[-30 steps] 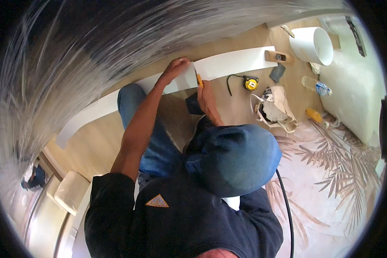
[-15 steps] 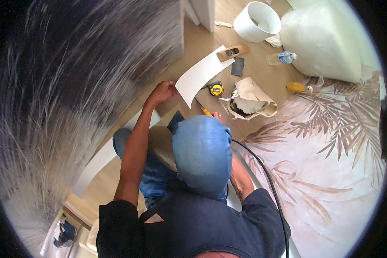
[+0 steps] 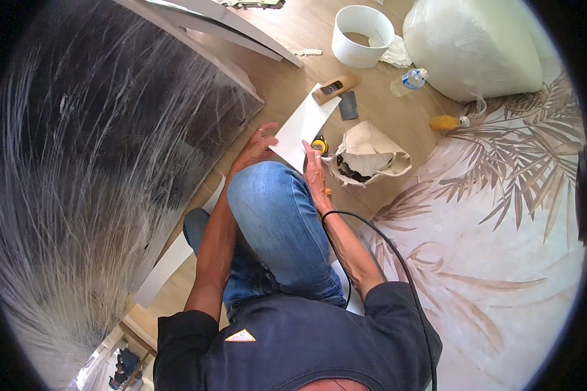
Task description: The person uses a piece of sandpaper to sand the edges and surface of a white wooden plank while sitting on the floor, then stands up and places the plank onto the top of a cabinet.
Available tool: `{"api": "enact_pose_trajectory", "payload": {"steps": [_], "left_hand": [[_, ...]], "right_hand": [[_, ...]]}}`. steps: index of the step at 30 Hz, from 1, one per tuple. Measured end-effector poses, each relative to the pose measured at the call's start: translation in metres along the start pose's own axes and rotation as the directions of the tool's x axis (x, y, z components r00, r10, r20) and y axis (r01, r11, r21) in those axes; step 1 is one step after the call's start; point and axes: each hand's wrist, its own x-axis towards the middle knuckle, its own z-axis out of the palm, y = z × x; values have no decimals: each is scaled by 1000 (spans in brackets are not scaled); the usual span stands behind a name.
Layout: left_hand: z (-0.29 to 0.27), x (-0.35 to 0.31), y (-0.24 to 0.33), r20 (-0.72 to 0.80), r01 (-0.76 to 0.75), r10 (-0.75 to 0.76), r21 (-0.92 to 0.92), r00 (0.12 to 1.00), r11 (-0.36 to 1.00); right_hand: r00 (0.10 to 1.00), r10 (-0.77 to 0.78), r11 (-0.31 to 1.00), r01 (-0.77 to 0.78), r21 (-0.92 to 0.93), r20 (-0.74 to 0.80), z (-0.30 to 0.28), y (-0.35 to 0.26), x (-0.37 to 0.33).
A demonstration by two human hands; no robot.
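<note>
A curved white strip slants across the brown floor beyond my raised knee. My left hand is at its near left corner, with the thumb on the strip and the fingers partly spread beside the edge. On the opposite edge, my right hand grips the strip with fingers reaching up along it. A wooden hand plane lies on the strip's far end. Beside my right fingertips sits a yellow and black tape measure, partly hidden. An orange tool handle shows just past my right wrist.
A canvas bag and a grey abrasive-looking pad lie to the right. Farther off are a white ring-shaped roll, two bottles and a large plastic-wrapped bundle. A dark patterned panel fills the left. A black cable crosses my right arm.
My right hand has come up from beside the orange-handled tool to the white strip's right edge. My left hand's fingers have spread. My knee and the view have shifted.
</note>
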Motion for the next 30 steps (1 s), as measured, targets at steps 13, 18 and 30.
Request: {"api": "enact_pose_trajectory", "payload": {"steps": [13,18,30], "left_hand": [[-64,-73,72,51,-299,296,273,954,914],[-98,-108,92,286,-360,254,424,924,831],[-46,-199,159,442,-692,535,416,721,589]], "right_hand": [[971,28,899,79,430,-238,-120,-80,127],[975,47,632,141,762,-219,-135,-130,143],[903,153,691,192,697,-401,-168,-305,25]]}}
